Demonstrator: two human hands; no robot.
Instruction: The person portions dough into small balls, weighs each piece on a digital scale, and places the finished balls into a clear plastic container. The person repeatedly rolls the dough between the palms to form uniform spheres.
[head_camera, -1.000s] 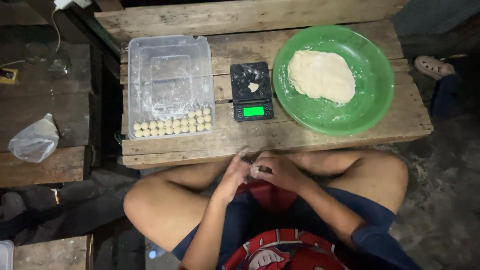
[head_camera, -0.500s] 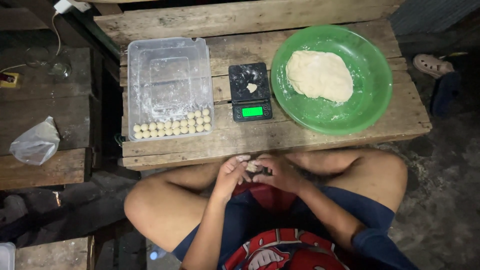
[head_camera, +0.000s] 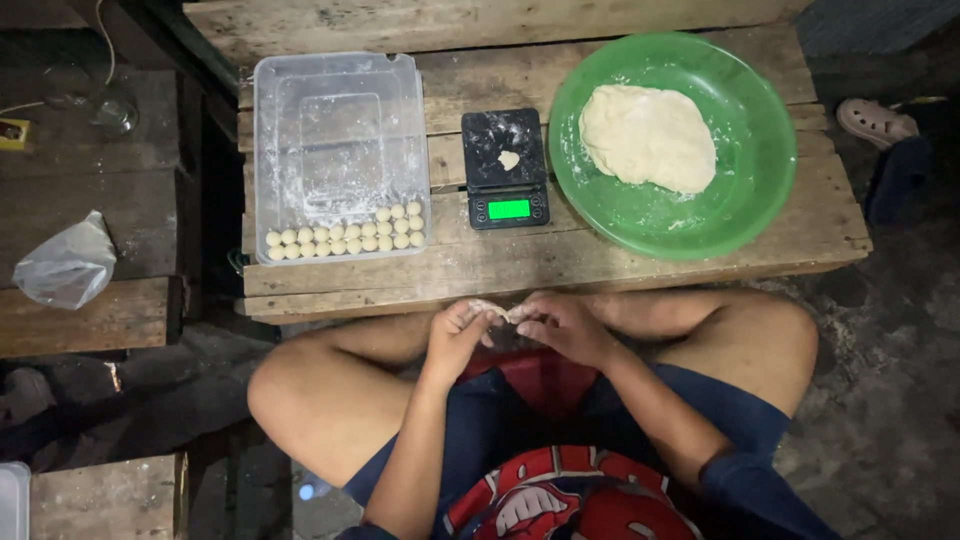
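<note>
Both grips, left hand (head_camera: 457, 335) and right hand (head_camera: 562, 325), pinching small dough piece (head_camera: 497, 309) near surface (head_camera: 500, 265); clear rectangular container (head_camera: 338, 155), black scale (head_camera: 507, 167), green bowl (head_camera: 672, 143) beyond.

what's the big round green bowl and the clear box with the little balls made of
The big round green bowl looks like glossy moulded plastic: an even bright colour and soft sheen along the rim. The clear rectangular box seems thin rigid plastic too; the wooden planks show through its flour-smeared walls. Neither can be confirmed by sight alone.

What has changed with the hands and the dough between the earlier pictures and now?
Very little. The left hand and right hand still pinch the small dough piece between them, fingers slightly shifted. The dough balls in the clear container, scale and green bowl stayed put.
</note>
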